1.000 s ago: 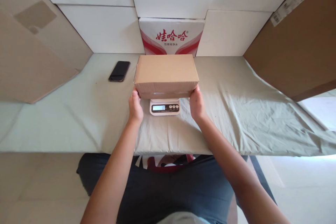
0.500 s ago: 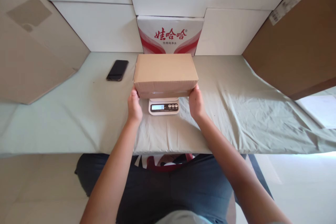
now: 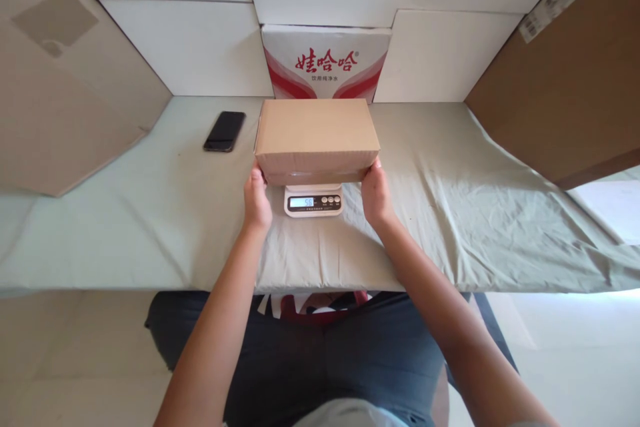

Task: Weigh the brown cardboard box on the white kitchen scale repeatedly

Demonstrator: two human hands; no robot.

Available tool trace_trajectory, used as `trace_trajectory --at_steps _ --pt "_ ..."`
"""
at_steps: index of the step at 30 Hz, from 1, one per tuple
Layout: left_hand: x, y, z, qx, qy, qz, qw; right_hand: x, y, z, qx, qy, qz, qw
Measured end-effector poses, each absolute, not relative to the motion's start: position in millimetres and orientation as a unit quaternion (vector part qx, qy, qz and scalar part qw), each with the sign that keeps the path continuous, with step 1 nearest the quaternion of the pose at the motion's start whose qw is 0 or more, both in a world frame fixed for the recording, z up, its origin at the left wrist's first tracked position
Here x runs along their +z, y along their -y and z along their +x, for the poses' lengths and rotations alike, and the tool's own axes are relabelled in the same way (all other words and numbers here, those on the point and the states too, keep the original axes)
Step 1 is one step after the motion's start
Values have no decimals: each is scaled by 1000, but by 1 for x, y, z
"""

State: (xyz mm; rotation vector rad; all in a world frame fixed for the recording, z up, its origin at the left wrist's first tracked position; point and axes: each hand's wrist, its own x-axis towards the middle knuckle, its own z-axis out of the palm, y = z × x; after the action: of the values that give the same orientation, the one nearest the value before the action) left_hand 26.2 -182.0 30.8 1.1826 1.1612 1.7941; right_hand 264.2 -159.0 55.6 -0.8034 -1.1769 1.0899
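A brown cardboard box [image 3: 317,127] rests on a small white digital kitchen scale [image 3: 314,211], covering its weighing plate. The scale's lit display shows what looks like 56, with round buttons to its right. My left hand [image 3: 257,197] grips the box's near left corner, its thumb against the side. At the near right corner, my right hand [image 3: 376,192] holds the box the same way. Most of the fingers of both hands are hidden under or behind the box.
A black smartphone [image 3: 225,131] lies left of the box on the green cloth [image 3: 125,213]. Behind stands a white-and-red carton [image 3: 325,47] among white panels. Large cardboard boxes flank the table at left [image 3: 75,93] and right [image 3: 565,80].
The scale's display has gone from what looks like 0 to about 56. Both hands keep their hold on the box, which has hardly moved.
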Motion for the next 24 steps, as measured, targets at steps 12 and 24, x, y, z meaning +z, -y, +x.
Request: trace_trajectory --at_steps 12,24 --pt "41 192 28 693 -463 432 345 70 169 269 516 442 -379 629" --pt "39 191 26 700 -465 423 339 64 158 275 518 407 -386 645"
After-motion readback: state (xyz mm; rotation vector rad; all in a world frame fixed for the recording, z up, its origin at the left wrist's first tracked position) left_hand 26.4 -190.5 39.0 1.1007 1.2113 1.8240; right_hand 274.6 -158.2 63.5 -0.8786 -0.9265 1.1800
